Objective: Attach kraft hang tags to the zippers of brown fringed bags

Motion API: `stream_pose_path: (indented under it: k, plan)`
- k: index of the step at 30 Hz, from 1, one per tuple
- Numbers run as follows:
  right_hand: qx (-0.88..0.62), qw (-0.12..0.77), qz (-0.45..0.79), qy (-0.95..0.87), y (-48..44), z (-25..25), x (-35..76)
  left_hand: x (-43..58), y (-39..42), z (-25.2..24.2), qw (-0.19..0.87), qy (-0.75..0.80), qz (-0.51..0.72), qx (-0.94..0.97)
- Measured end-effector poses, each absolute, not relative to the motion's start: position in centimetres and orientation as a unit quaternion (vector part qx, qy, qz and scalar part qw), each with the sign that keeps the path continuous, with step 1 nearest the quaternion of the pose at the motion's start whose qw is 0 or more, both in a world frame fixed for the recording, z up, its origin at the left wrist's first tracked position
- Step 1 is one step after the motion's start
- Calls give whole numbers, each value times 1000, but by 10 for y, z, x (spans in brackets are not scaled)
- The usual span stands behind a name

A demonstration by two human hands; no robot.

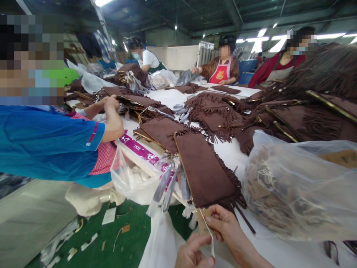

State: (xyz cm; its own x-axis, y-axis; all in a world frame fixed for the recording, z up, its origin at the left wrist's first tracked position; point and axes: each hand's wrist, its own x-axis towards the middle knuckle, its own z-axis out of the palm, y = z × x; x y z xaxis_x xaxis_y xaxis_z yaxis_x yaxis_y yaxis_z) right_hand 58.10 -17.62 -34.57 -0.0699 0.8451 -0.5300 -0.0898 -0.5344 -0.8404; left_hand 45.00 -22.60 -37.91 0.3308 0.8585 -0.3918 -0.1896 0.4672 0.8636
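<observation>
Two bare hands in view. Left hand [192, 255]: fingers uncovered, cut off by bottom frame edge; small red patch [213, 257] at one fingertip, can't tell if nail or mark. Right hand [225, 225]: bare, slender fingers, bare wrist, tapering bare forearm [252, 257] running out of frame.

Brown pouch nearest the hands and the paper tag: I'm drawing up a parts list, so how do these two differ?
Size: the brown pouch is far larger than the paper tag. Colour: the pouch is dark brown, the tag light tan. Edges: the pouch is fringed along one side, while the tag shows no fringe. Pose: the pouch lies spread out, whereas the tag is held by the right hand. Both are shades of brown.
</observation>
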Motion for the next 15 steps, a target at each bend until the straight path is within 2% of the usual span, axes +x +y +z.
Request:
stream_pose_path:
  k: [6, 11, 15]
  plan:
    - [-560, 369, 681, -294, -185, -353, 580, 447, -221, -380, 719, 443, 348, 408]
    - [-537, 388, 708, -242, -186, -355, 579, 449, -219, -374, 768, 397, 330, 378]
    - [-514, 365, 737, -241, -188, -354, 580, 444, -219, -374, 784, 428, 294, 339]
